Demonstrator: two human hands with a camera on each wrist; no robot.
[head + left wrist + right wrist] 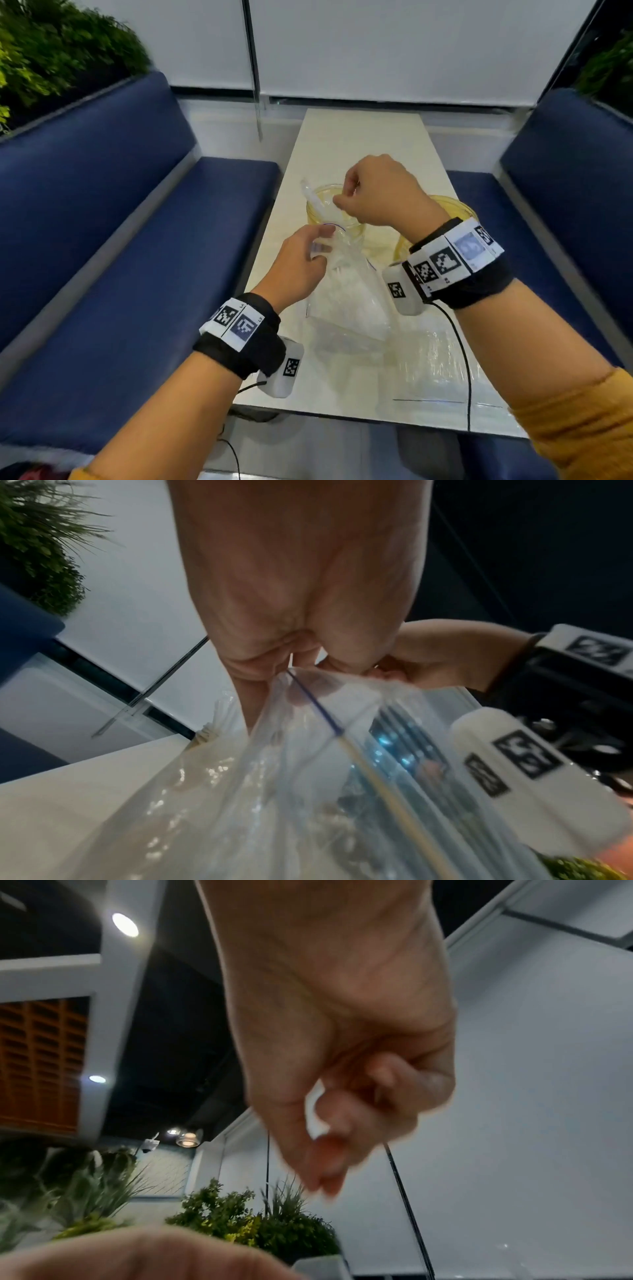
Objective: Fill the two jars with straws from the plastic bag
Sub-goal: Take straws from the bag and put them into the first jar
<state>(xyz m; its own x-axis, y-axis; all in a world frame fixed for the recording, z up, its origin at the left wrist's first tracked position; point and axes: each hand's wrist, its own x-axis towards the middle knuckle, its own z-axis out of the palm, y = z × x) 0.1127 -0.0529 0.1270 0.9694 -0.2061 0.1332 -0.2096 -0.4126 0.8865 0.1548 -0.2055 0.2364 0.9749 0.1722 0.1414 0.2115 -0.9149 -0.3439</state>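
My left hand (pixel 322 245) pinches the top edge of a clear zip bag (pixel 349 301) that stands on the white table (pixel 356 137); the left wrist view shows those fingers (pixel 301 656) on the bag's (pixel 274 791) blue zip line. Several white straws (pixel 317 205) stick up out of the bag's mouth, leaning over the left jar (pixel 356 231). Above that yellowish clear jar, my right hand (pixel 344 198) pinches a white straw (pixel 313 1112) between thumb and fingers. My right wrist hides much of the right jar (pixel 452 209).
A second clear plastic bag (pixel 435 359) lies flat near the table's front right edge. Blue benches (pixel 154 274) flank the narrow table on both sides. A black cable (pixel 462 359) runs from my right wrist over the table's front edge.
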